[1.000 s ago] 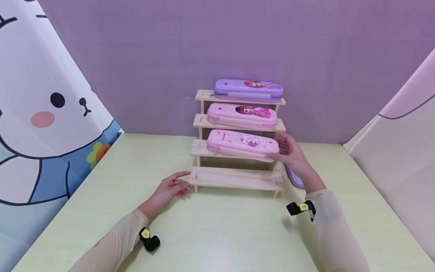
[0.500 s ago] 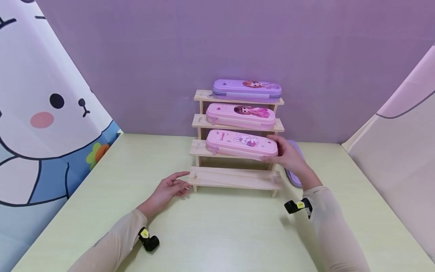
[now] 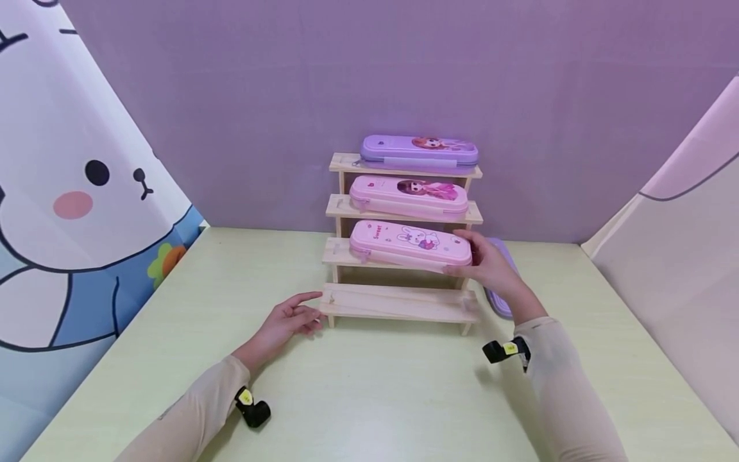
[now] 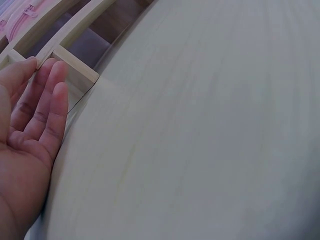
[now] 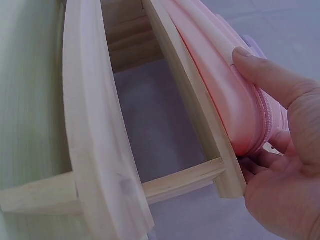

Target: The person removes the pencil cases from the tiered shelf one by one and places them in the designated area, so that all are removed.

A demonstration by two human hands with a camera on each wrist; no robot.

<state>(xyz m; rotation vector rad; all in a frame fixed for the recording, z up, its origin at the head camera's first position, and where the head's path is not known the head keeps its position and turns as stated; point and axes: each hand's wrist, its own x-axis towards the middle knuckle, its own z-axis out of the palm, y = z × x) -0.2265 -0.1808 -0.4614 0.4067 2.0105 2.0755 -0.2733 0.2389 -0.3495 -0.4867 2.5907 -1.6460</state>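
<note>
A pink pencil case (image 3: 411, 245) with a bunny print lies slightly askew on the second-lowest step of a wooden tiered rack (image 3: 398, 303). My right hand (image 3: 491, 264) grips the case's right end; its thumb is on the zipped front side in the right wrist view, the other fingers partly hidden behind. At the left end of the lowest step, my left hand (image 3: 288, 319) pinches the board's corner, with fingertips at its edge in the left wrist view. Above sit another pink pencil case (image 3: 410, 197) with a doll print and, on the top step, a purple one (image 3: 419, 154).
Flat on the table (image 3: 369, 398), right of the rack, lies another purple case (image 3: 500, 301), partly behind my right wrist. A purple backdrop (image 3: 260, 115) rises behind the rack. A cartoon-printed cloth (image 3: 115, 244) borders the left side.
My right hand has shifted slightly left with the bunny case, whose right end now sits farther back on its step. More of the purple case behind shows. The left hand stays in place.
</note>
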